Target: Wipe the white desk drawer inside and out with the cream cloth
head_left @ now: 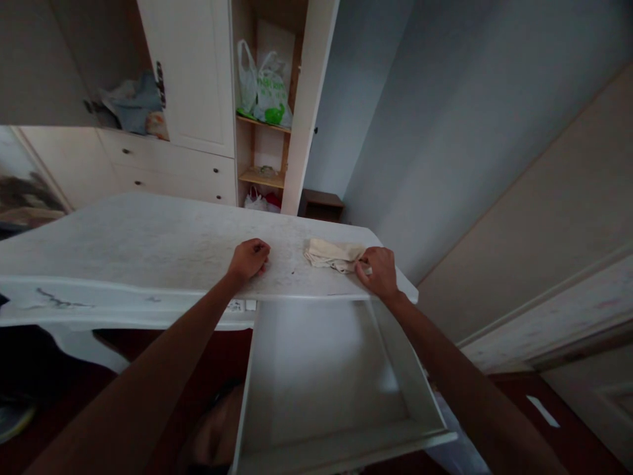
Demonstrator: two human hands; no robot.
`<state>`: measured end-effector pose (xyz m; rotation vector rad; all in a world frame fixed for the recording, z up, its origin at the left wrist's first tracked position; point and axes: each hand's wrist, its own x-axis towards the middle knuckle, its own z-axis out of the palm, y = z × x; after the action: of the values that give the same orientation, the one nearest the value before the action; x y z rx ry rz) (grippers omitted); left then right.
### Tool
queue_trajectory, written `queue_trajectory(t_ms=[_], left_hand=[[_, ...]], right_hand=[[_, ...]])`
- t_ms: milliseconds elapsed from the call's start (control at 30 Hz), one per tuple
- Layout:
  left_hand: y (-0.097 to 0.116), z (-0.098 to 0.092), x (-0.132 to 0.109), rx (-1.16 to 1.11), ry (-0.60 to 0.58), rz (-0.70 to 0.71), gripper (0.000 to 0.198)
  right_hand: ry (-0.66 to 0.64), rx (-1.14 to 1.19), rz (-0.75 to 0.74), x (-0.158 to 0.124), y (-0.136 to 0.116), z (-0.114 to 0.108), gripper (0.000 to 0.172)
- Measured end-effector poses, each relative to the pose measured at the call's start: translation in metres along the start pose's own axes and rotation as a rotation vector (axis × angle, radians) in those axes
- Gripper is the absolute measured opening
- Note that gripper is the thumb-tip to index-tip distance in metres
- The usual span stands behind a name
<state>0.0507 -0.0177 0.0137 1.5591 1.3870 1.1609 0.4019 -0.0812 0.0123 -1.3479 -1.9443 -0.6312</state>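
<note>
A folded cream cloth lies on the white table top, close to its right end. My right hand pinches the cloth's right end between thumb and fingers. To the left of the cloth, apart from it, my left hand rests at the table top with its fingers curled closed; whether anything small is inside them I cannot make out. Below the table edge a white drawer is pulled out between my forearms, its inside bare.
Behind the table stands a white wardrobe with an open door; plastic bags sit on its shelf. Blue-grey clothes lie in another compartment. A small brown cabinet stands by the grey wall on the right.
</note>
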Motion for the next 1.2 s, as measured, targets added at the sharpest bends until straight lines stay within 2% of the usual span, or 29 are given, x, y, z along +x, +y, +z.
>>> queue_trajectory(t_ms=[67, 100, 233, 300, 367, 500, 633, 767, 867, 1067, 1200], left_hand=[[-0.001, 0.0, 0.001, 0.003, 0.003, 0.002, 0.01], [-0.001, 0.0, 0.002, 0.01, 0.004, 0.003, 0.01], [-0.003, 0.0, 0.003, 0.036, 0.002, 0.014, 0.01], [-0.003, 0.0, 0.003, 0.025, 0.006, 0.019, 0.01], [-0.004, -0.001, 0.003, 0.008, 0.014, 0.011, 0.01], [-0.004, -0.001, 0.003, -0.012, 0.021, 0.013, 0.009], [-0.005, 0.0, 0.003, -0.023, 0.013, 0.006, 0.009], [-0.003, 0.0, 0.002, -0.03, 0.011, 0.002, 0.009], [-0.002, 0.0, 0.001, -0.032, 0.018, -0.005, 0.01], [-0.003, 0.0, 0.003, -0.061, 0.022, -0.009, 0.01], [-0.003, 0.001, 0.002, -0.06, 0.022, 0.001, 0.011]], right_hand=[[-0.101, -0.028, -0.099, 0.006, -0.009, -0.004, 0.017], [-0.19, -0.032, -0.143, 0.01, -0.012, -0.005, 0.023], [-0.621, -0.066, -0.245, 0.026, -0.014, -0.001, 0.071], [-0.745, -0.083, -0.243, 0.034, -0.012, 0.003, 0.085], [-0.795, -0.079, -0.246, 0.04, -0.011, 0.006, 0.089], [-0.749, -0.081, -0.21, 0.045, -0.017, 0.01, 0.078], [-0.681, -0.127, -0.107, 0.042, -0.025, 0.011, 0.066], [-0.681, -0.153, 0.02, 0.041, -0.033, 0.005, 0.05], [-0.628, -0.101, 0.114, 0.042, -0.035, -0.003, 0.046], [-0.337, 0.342, 0.317, 0.048, -0.023, -0.028, 0.044], [-0.286, 0.728, 0.486, 0.043, -0.019, -0.058, 0.047]])
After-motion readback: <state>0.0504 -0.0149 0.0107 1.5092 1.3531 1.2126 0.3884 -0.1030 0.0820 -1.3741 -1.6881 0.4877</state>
